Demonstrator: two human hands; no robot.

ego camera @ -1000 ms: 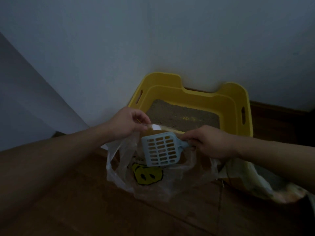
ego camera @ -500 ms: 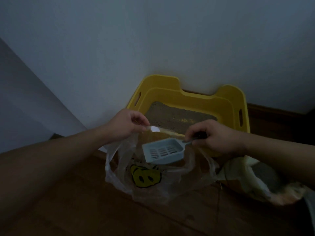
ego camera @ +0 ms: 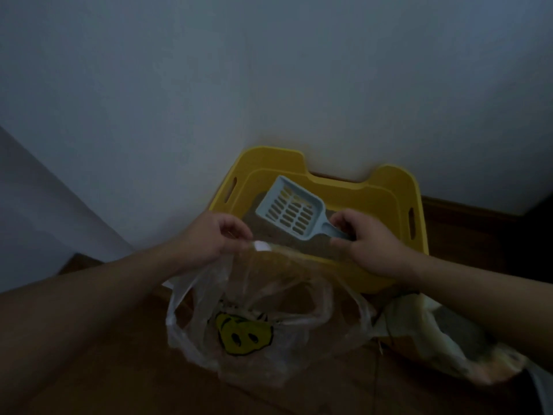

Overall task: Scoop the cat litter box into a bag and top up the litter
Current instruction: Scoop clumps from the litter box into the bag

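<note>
Single head view, close, looking forward-down over both forearms toward floor (ego camera: pixel 119 369) and wall (ego camera: pixel 269 70)

Litter box (ego camera: pixel 386 187) backed against wall (ego camera: pixel 269 70); bag (ego camera: pixel 269 298) blocks near side; top open.

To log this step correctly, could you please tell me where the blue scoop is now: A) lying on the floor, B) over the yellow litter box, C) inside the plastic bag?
B: the right hand holds the scoop over the litter box, beyond the plastic bag's mouth.
</note>
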